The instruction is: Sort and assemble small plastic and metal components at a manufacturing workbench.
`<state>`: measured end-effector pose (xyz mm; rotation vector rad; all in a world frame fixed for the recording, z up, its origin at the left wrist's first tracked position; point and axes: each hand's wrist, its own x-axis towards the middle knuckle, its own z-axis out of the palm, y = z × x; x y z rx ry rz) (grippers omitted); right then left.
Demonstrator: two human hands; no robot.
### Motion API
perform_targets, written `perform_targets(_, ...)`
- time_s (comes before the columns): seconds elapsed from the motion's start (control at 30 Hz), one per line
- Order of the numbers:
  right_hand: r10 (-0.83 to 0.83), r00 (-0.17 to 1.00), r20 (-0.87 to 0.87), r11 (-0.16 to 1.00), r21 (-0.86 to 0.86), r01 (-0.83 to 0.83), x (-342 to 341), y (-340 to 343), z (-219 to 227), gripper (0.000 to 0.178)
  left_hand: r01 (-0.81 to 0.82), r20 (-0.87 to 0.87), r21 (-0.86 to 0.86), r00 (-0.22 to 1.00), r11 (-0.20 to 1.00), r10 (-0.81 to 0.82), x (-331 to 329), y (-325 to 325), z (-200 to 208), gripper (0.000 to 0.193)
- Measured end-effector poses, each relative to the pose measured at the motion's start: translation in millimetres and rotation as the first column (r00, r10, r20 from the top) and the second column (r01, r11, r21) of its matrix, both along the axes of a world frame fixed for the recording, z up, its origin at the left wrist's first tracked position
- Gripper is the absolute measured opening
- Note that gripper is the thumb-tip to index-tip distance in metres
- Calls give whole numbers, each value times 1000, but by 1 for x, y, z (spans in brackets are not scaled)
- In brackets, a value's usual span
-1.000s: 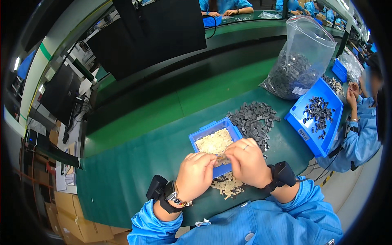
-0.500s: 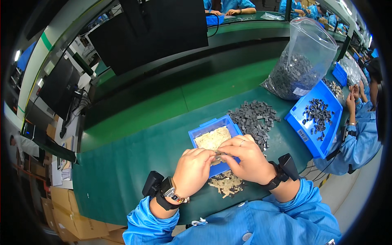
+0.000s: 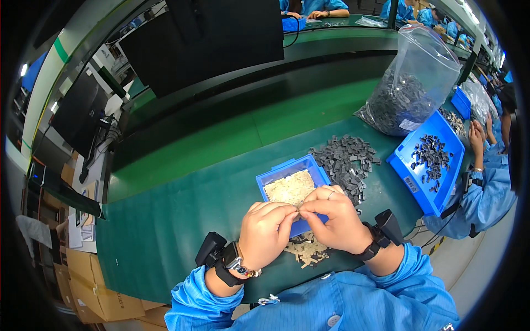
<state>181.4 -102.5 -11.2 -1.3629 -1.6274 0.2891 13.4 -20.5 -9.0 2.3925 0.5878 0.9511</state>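
My left hand [image 3: 269,227] and my right hand [image 3: 330,217] meet fingertip to fingertip over the near part of a small blue bin [image 3: 276,174]. Both are closed in a pinch around something tiny, mostly hidden by the fingers. Inside the bin lies a heap of pale beige small pieces [image 3: 290,187]. Just beyond my right hand spreads a pile of dark grey small parts [image 3: 345,160]. Below the hands, at the table's near side, is a loose scatter of beige and dark pieces [image 3: 307,251].
A large clear bag of dark parts [image 3: 400,94] stands at the back right. Beside it a tilted blue tray [image 3: 406,179] holds black pieces. At the right a co-worker's sleeve [image 3: 488,179] shows. A black monitor [image 3: 201,44] hangs beyond the green table [image 3: 165,215].
My hands have drawn closer together, the fingertips now pressed against each other. The small thing between them shows less than before. The bin and piles look the same.
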Motion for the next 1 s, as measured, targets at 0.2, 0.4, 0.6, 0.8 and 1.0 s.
perform_targets(0.2, 29, 1000, 6, 999, -37, -29, 3, -1, 1, 9, 49, -30, -66, 998, 997, -51, 0, 1, -2, 10)
perform_targets(0.4, 36, 999, 32, 998, -56, -34, 3, -4, 0, 11, 106, -29, -80, 994, 991, -109, -2, 5, -3, 7)
perform_targets(0.6, -2, 999, 53, 999, -42, 5, 1, -5, 1, 10, 83, -10, -66, 996, 994, -84, -1, 5, 1, 5)
perform_targets(0.8, -79, 995, 60, 997, 2, 79, -2, -5, -3, 9, 16, 33, -17, 999, 1000, -15, -2, 7, -1, 2)
perform_targets(1.0, -87, 993, 82, 996, -18, 88, 1, -6, 0, 9, 53, 2, -69, 999, 996, -53, -1, 3, 9, 4)
